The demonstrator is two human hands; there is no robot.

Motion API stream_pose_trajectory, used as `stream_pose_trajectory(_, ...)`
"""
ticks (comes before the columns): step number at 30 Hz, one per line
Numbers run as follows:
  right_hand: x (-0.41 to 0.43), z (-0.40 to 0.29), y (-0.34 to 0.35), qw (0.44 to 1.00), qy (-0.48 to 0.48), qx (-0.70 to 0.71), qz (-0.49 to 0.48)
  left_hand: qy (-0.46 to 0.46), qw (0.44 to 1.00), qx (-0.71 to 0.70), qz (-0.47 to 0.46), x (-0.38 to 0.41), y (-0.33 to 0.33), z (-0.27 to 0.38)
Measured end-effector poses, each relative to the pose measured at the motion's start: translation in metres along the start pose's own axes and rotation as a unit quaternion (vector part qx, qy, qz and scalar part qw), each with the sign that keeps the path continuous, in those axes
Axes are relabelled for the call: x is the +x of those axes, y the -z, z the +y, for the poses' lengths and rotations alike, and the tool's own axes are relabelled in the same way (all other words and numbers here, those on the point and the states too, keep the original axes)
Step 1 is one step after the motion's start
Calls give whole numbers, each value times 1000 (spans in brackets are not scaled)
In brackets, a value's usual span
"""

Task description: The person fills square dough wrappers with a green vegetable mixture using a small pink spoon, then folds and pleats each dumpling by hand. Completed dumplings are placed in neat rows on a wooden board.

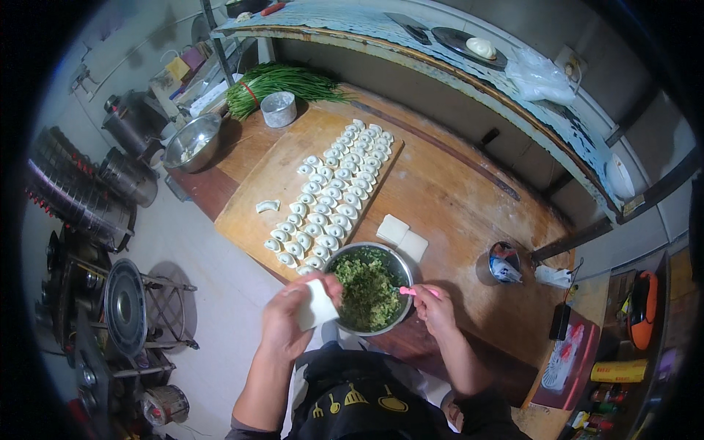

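Observation:
My left hand [294, 313] holds a stack of thin white dough wrappers [317, 305] beside the left rim of a steel bowl. In my right hand [434, 308] is the pink handle of a utensil [416, 291] whose other end is over the chopped green filling [368, 289] in that bowl [406, 267]. Rows of folded dumplings [333, 192] cover the right part of a wooden board [258, 181], and a single dumpling [268, 206] lies apart at its left. Two overlapping piles of square wrappers [411, 246] rest on the table just beyond the bowl.
Green chives [286, 82], a metal cup [278, 110] and a steel bowl [192, 144] stand at the far left. A long dark rod [440, 151] lies behind the board. A metal container [498, 264] is at right, below a raised shelf [352, 22].

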State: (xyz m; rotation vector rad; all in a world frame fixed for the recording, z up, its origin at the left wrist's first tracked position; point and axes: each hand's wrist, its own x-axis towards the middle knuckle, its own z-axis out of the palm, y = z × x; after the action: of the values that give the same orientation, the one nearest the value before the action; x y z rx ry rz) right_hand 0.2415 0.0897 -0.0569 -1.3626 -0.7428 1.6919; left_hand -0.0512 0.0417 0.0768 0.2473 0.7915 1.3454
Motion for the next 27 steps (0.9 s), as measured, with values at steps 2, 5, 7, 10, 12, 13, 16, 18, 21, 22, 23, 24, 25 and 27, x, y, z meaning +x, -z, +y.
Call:
stream_pose_trajectory(2, -2, 4, -1, 1000, 6, -14, 16, 66, 996, -21, 59, 8, 9, -16)
stream_pose_trajectory(5, -6, 7, 2, 999, 17, 24, 14, 19, 996, -43, 70, 6, 11, -29)
stream_pose_trajectory(7, -10, 11, 2, 999, 8, 42, 16, 43, 994, -28, 94, 12, 21, -35)
stream_pose_trajectory(10, -10, 11, 6, 998, 2, 65, 7, 55, 993, -1, 107, 23, 41, -50)
stream_pose_trajectory(12, -10, 12, 8, 997, -2, 73, 4, 43, 991, 17, 125, 24, 34, -51)
stream_pose_trajectory(13, -12, 12, 7, 997, -6, 74, 6, 39, 991, 2, 126, 25, 34, -52)
stream_pose_trajectory(16, -14, 9, 1, 996, -2, 83, 20, 37, 989, -28, 142, 40, 43, -61)
stream_pose_trajectory(18, -18, 5, -1, 995, 2, 95, 22, 37, 991, -3, 131, 53, 46, -74)
stream_pose_trajectory(21, -27, -2, -5, 992, 6, 123, 8, 31, 993, -7, 118, 77, 50, -101)
stream_pose_trajectory(22, -30, -6, -8, 991, 7, 132, 2, 32, 992, -14, 122, 80, 42, -106)
stream_pose_trajectory(23, -33, -9, -11, 990, 9, 141, -5, 33, 991, -22, 127, 83, 34, -111)
stream_pose_trajectory(24, -35, -10, -13, 988, 3, 154, 2, 48, 990, -53, 124, 86, 28, -118)
stream_pose_trajectory(25, -42, -22, -24, 989, 3, 146, -4, 62, 988, -57, 131, 87, 24, -124)
stream_pose_trajectory(27, -42, -9, -29, 988, 15, 155, 16, 61, 987, -87, 124, 88, 11, -130)
